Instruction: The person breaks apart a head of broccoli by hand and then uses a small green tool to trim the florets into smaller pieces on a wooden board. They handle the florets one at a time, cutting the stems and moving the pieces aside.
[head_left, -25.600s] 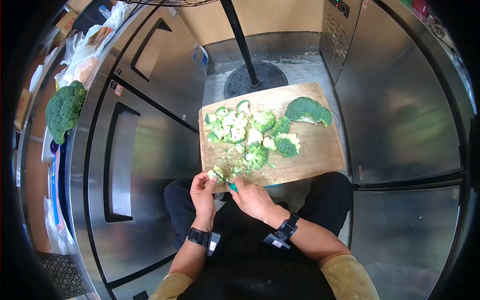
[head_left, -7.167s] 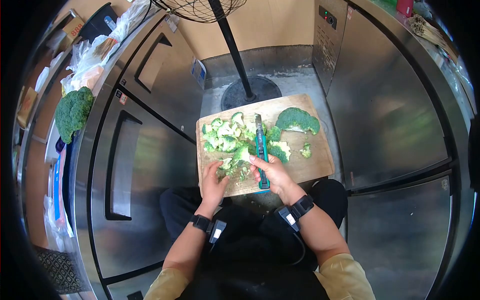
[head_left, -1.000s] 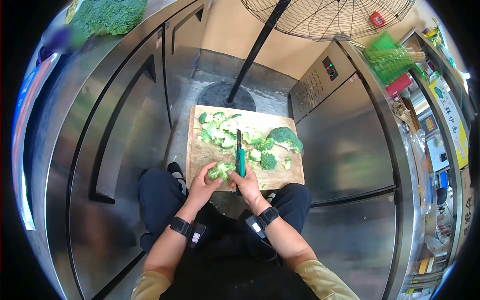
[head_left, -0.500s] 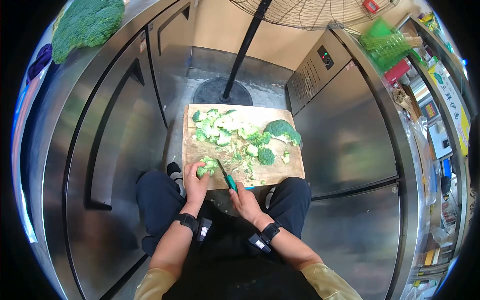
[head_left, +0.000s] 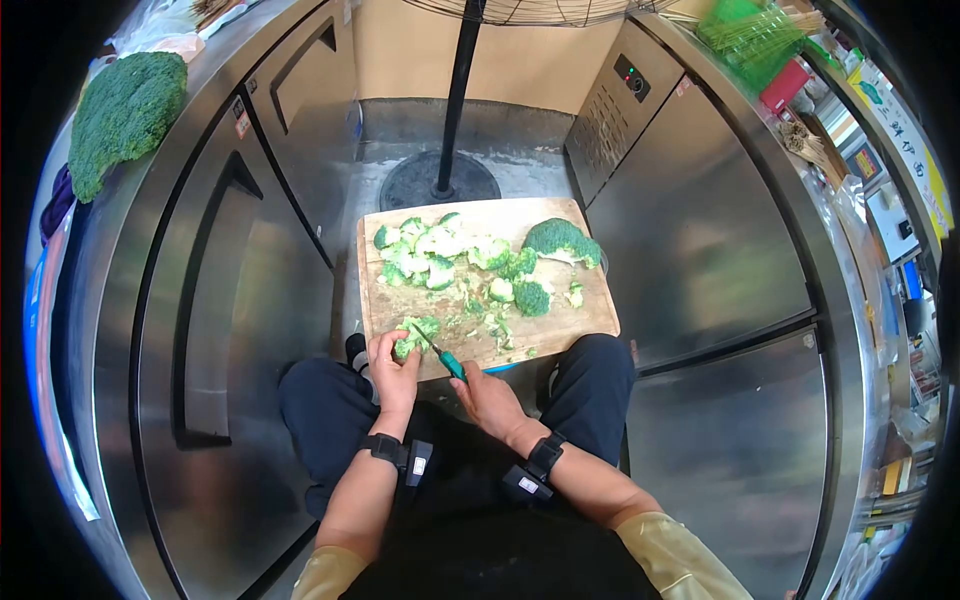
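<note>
A wooden cutting board (head_left: 460,340) lies across the space above my knees. At its front left corner my left hand (head_left: 393,372) holds a small broccoli piece (head_left: 425,326) against the wood. My right hand (head_left: 488,398) is closed round the green handle of a small knife (head_left: 452,364), whose blade points up and left and meets that piece. Several cut florets (head_left: 420,250) cover the board's back left and middle. A large broccoli chunk (head_left: 560,240) rests at the back right. Small green scraps lie about the middle.
Steel cabinets (head_left: 225,300) stand on the left, with a whole broccoli head (head_left: 125,115) on top. More steel cabinets (head_left: 720,240) line the right, with goods above. Behind the board rises a black pole on a round base (head_left: 440,182).
The knife blade has moved left from beside the small broccoli piece onto it. The head camera's view has shifted and turned slightly.
</note>
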